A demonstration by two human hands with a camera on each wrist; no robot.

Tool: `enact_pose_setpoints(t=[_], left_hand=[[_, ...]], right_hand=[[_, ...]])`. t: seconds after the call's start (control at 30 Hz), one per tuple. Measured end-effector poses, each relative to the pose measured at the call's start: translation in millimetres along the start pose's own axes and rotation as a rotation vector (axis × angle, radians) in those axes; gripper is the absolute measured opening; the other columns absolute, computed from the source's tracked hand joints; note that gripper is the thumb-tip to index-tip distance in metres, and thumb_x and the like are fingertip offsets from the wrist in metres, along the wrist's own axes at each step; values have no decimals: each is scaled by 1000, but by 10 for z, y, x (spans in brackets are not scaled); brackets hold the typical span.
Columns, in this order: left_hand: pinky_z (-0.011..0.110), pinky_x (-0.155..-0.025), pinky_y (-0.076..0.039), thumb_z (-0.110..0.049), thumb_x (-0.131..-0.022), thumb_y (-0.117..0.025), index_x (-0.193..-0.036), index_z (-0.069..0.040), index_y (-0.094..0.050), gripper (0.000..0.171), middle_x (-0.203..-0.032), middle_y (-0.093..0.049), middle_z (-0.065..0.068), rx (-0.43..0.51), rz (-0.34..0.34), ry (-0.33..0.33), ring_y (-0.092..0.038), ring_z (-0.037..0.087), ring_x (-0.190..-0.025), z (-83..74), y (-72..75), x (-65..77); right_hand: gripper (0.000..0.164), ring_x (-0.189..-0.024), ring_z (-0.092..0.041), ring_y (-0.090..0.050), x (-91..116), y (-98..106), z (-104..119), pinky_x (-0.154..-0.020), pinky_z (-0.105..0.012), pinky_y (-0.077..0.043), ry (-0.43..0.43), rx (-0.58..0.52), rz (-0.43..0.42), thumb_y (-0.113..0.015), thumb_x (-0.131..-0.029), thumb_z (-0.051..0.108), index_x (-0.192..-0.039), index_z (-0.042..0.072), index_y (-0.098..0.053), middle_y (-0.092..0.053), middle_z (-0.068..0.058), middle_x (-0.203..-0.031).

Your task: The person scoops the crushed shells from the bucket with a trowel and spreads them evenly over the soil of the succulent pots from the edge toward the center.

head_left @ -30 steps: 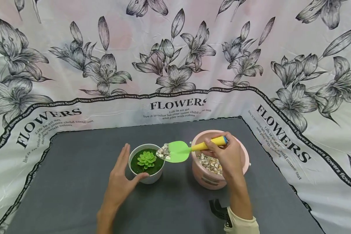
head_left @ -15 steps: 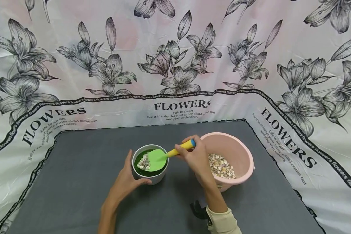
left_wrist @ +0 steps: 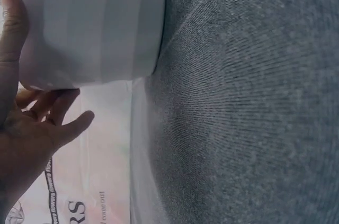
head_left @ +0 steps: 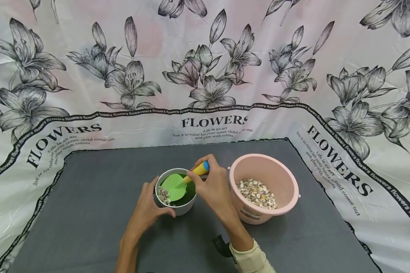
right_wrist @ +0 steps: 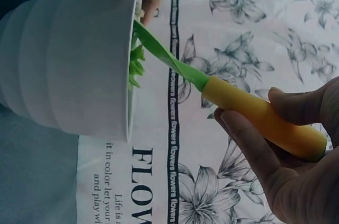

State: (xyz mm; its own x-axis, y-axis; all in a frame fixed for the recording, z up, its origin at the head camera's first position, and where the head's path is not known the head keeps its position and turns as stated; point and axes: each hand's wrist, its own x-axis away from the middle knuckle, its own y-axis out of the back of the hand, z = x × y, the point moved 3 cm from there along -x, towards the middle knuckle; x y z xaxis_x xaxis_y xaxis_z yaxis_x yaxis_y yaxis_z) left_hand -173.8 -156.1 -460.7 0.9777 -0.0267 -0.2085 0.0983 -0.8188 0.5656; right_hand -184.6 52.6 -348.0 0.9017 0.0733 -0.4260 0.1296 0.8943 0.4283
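Note:
A white plant pot point(head_left: 184, 211) stands on the grey tabletop. My left hand point(head_left: 144, 210) holds it from the left, thumb at the front rim and fingers along the far side. My right hand point(head_left: 214, 185) grips the yellow handle of a green-bladed garden trowel point(head_left: 173, 187). The trowel slants down into the pot, its blade over the green filling. Pale pebbles point(head_left: 163, 195) lie by the blade's tip, at the pot's left inner side. The green succulent point(right_wrist: 136, 66) shows at the rim in the right wrist view; from the head view the blade hides it.
Close on the right of the pot stands a pink bucket point(head_left: 271, 172), part-filled with mixed pebbles point(head_left: 257, 194). Flower-printed white cloth point(head_left: 212, 129) lines the back and sides of the grey tabletop point(head_left: 99, 197). A black strap point(head_left: 222, 245) sits by the right wrist.
My right hand has brought the pebble-laden trowel left from beside the bucket into the pot, tipping the blade down. My left hand has closed in on the pot.

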Motion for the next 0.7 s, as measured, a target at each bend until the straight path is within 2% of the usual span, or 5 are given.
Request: enact_pose_setpoints(t=[0.2, 0.33, 0.5, 0.6, 0.7], left_hand=[[55, -112, -44, -30, -55, -100, -140, 8, -41, 110, -149, -49, 26, 68, 14, 26, -55, 39, -135, 20, 10, 5], [54, -108, -49, -26, -60, -100, -138, 3, -41, 102, -147, -58, 24, 73, 21, 39, -60, 37, -132, 24, 10, 20], [55, -105, -53, -26, -62, -100, -152, 3, -32, 116, -136, -60, 24, 72, 29, 94, -62, 40, -129, 14, 18, 49], [56, -103, -53, -29, -60, -100, -159, 5, -31, 126, -128, -58, 23, 14, 15, 65, -63, 39, -123, -5, 28, 64], [55, -102, -53, -28, -58, -101, -155, 7, -39, 120, -127, -54, 23, -13, -1, 33, -61, 35, -118, -22, 37, 80]], right_hand=[[28, -76, -24, -77, 20, -54, 49, -64, -18, -59, 61, 28, -24, -82, -89, 5, -108, 2, -61, -75, -15, -93], [29, -75, -25, -77, 31, -79, 80, -65, -18, -60, 89, 38, -29, -82, -89, 5, -108, 0, -61, -74, -16, -92], [29, -75, -26, -78, 43, -97, 99, -65, -19, -61, 123, 55, -40, -82, -89, 7, -108, -1, -61, -74, -17, -91], [30, -73, -25, -77, 47, -97, 109, -64, -19, -60, 130, 63, -44, -83, -89, 8, -108, 0, -61, -74, -17, -91], [30, -70, -24, -75, 54, -95, 119, -63, -19, -59, 145, 69, -40, -84, -89, 10, -107, 0, -61, -74, -16, -90]])
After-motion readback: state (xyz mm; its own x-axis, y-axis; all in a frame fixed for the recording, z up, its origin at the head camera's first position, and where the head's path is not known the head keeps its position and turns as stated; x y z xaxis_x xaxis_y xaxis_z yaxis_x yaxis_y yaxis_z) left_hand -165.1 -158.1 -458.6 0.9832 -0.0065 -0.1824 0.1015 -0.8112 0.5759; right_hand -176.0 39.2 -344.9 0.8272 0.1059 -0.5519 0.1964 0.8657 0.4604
